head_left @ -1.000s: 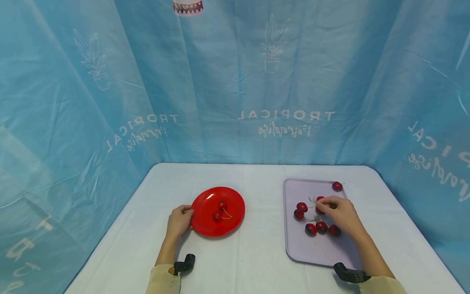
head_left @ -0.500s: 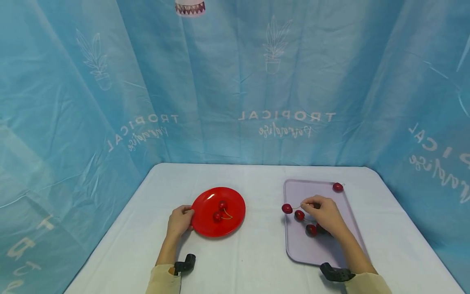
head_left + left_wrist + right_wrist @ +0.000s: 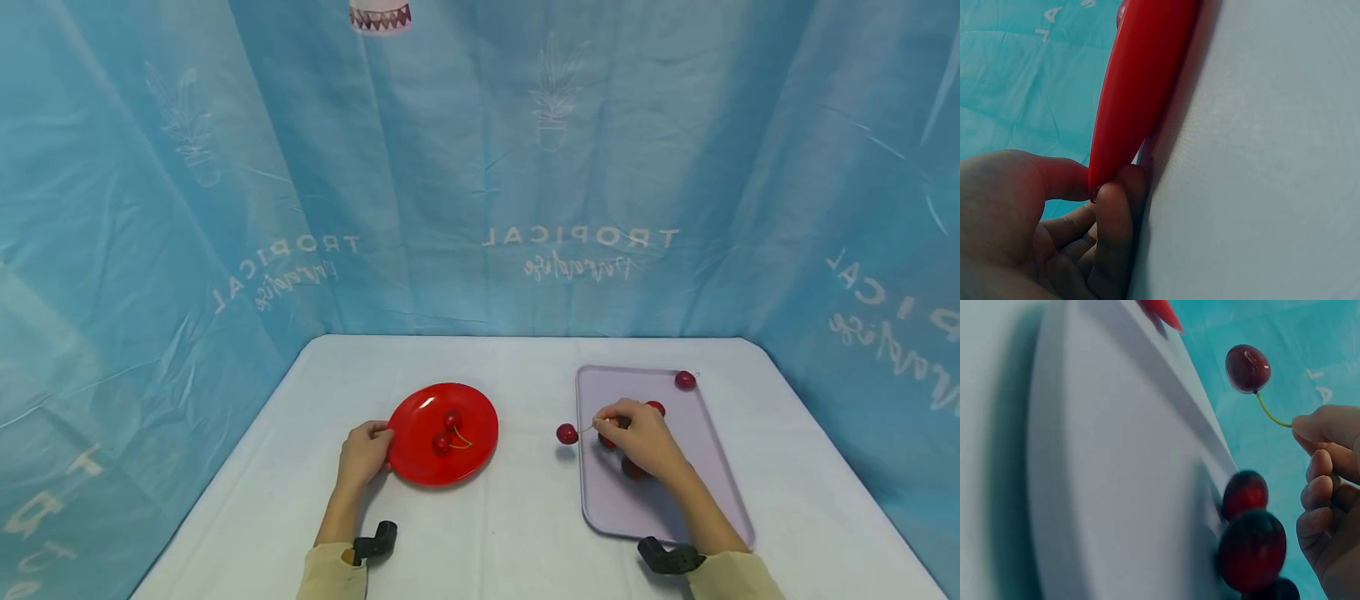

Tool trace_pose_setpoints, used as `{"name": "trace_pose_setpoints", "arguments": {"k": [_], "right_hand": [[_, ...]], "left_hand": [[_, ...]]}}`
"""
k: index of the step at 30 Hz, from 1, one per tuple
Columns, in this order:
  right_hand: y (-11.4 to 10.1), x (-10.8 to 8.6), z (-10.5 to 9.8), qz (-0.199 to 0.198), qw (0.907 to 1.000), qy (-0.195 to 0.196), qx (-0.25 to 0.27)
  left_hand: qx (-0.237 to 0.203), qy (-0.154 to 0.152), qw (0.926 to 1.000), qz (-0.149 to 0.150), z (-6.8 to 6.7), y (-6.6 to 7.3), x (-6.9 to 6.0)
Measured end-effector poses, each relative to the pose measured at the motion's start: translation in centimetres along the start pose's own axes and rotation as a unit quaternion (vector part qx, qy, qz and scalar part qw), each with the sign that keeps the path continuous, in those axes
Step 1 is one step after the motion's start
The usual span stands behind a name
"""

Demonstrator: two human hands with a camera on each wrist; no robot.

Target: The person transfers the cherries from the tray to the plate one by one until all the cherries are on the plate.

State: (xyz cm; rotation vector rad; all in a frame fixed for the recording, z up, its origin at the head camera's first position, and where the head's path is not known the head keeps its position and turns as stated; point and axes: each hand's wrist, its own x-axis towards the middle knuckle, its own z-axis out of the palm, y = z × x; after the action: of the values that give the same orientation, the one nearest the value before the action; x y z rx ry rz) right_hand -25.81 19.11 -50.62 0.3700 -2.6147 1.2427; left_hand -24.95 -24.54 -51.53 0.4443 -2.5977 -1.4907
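Note:
My right hand [image 3: 639, 433] pinches the green stem of a cherry [image 3: 567, 433], which hangs just past the left edge of the lilac tray [image 3: 667, 521]. In the right wrist view, thumb and fingertip hold the stem's end, and the cherry [image 3: 1247, 369] is clear of the tray. My left hand [image 3: 363, 454] grips the left rim of the red plate [image 3: 420, 458]; in the left wrist view the thumb lies on one side of the plate [image 3: 1141, 81] and a finger on the other. Two stemmed cherries [image 3: 442, 442] lie on the plate.
Several other cherries [image 3: 1252, 550] lie on the tray, partly hidden by my right hand in the head view. One cherry [image 3: 685, 380] sits at the tray's far right corner. A white-covered table [image 3: 525, 500] bears everything, with blue printed curtains [image 3: 450, 167] around it.
My right hand has moved left across the tray, carrying a cherry by its stem from among the others to beyond the tray's left edge. My left hand stays on the plate rim.

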Motion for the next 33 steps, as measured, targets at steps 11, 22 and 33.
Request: {"name": "trace_pose_setpoints", "arguments": {"k": [11,22,33], "right_hand": [[-2.0,0.7,2.6,-0.02,0.9991,-0.006,0.037],[-3.5,1.5,5.4,-0.018,0.9977,-0.021,0.062],[-5.2,2.1,8.1,-0.019,0.9957,-0.031,0.085]], "left_hand": [[0.002,-0.003,0.9999,0.011,0.0,-0.4,0.4],[-0.005,-0.003,1.0,0.003,0.0,-0.3,0.2],[-0.005,-0.001,1.0,0.004,0.1,-0.5,0.4]]}}
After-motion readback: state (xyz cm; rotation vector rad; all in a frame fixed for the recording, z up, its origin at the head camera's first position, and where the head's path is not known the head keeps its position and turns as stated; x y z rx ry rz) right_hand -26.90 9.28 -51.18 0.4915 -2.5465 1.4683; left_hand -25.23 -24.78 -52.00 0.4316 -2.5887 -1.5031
